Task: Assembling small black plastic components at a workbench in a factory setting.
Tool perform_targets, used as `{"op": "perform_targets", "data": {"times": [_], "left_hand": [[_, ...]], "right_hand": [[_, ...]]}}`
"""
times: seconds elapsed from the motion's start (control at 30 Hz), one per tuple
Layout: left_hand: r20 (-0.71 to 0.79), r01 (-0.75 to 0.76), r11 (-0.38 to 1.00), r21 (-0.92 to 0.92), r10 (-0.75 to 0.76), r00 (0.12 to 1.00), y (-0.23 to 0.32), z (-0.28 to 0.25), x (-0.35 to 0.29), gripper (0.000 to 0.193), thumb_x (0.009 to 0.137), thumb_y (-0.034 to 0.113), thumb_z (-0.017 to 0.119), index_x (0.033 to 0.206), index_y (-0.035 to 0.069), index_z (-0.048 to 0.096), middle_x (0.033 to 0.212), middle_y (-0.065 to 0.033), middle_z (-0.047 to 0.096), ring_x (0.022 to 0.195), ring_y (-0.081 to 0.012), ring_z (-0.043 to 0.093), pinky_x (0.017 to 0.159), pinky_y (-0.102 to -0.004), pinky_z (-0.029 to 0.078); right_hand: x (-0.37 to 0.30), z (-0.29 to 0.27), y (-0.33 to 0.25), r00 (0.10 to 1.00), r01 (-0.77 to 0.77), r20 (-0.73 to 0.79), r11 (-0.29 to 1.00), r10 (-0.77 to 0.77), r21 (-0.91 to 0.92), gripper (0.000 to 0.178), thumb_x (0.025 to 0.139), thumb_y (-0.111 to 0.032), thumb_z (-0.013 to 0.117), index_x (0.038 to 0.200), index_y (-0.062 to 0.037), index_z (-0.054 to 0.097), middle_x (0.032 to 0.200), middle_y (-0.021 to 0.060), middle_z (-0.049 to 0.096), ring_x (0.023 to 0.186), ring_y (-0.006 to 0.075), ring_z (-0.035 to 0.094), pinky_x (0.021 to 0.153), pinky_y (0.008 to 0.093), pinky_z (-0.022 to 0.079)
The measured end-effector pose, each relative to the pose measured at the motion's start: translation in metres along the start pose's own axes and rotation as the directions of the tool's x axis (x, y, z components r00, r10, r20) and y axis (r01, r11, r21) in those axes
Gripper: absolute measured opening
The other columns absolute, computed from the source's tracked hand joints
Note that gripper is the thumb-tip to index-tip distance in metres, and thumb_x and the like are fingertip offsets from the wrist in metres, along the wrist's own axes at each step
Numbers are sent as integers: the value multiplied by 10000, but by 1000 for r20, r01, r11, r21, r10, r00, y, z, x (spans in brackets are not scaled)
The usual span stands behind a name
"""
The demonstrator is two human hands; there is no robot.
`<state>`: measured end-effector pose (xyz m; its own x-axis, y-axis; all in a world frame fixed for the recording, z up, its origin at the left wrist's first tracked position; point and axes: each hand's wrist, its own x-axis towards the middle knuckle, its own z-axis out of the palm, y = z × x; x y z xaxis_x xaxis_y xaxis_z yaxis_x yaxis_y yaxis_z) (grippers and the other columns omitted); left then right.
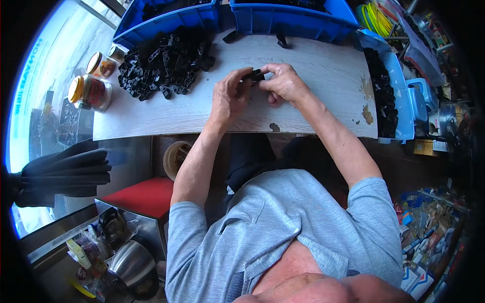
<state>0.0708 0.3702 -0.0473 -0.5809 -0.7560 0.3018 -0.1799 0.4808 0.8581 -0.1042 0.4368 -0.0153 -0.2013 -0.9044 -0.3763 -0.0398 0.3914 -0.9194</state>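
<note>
Above the middle of the table, a small black plastic part [256,76] is held between the fingertips of both hands. My left hand [231,93] pinches its left side, and my right hand [285,85] grips it from the right, other fingers curled. The fingers cover much of the part, so its full shape is hidden. To the left of my hands lies a large heap of black plastic parts [164,63]. Two loose black pieces, one on the left [230,36] and one on the right [282,40], rest on the table beyond my hands.
Two blue crates [298,25] with black parts stand along the table's [323,65] far edge. A light blue bin [402,108] of black parts sits at the right edge. Lidded jars [91,92] stand at the left. A kettle [132,265] is low on the left.
</note>
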Motion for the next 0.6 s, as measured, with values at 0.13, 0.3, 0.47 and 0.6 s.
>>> {"op": "perform_targets", "data": {"times": [0.13, 0.3, 0.47, 0.6], "left_hand": [[42, -224, 960, 170, 220, 975, -7, -2, 4, 340, 871, -54, 633, 1193, 38, 693, 1096, -155, 731, 942, -333, 726, 778, -360, 575], [122, -396, 878, 268, 377, 918, -7, -9, 7, 354, 848, -55, 632, 1181, 52, 691, 1083, -142, 725, 971, -354, 688, 834, -414, 567], [138, -376, 894, 244, 352, 926, -7, -11, 4, 382, 823, -71, 642, 1182, 53, 688, 1101, -130, 722, 1001, -341, 683, 859, -420, 565], [221, -433, 847, 309, 379, 899, -11, -12, 3, 472, 780, -63, 662, 1236, 61, 663, 1169, -129, 698, 1067, -344, 660, 900, -421, 554]], "right_hand": [[-1, 2, -3, 1000, -9, -2, 1000, 9, 2, 372, 838, -18, 691, 1207, -19, 643, 612, 18, 587, 472, 115, 573, 450, 321, 543], [-2, 1, -4, 1000, -14, -29, 997, 12, -71, 389, 831, -9, 683, 1218, -4, 635, 639, 29, 592, 481, 119, 576, 441, 317, 538], [-1, 2, -3, 1000, -17, -7, 989, 17, -149, 380, 829, -11, 674, 1208, -13, 645, 637, 27, 585, 495, 119, 587, 430, 306, 527], [-1, 4, -5, 1000, -12, -10, 979, 10, -202, 336, 827, -15, 673, 1163, -30, 670, 643, 23, 589, 493, 123, 587, 425, 301, 516]]}}
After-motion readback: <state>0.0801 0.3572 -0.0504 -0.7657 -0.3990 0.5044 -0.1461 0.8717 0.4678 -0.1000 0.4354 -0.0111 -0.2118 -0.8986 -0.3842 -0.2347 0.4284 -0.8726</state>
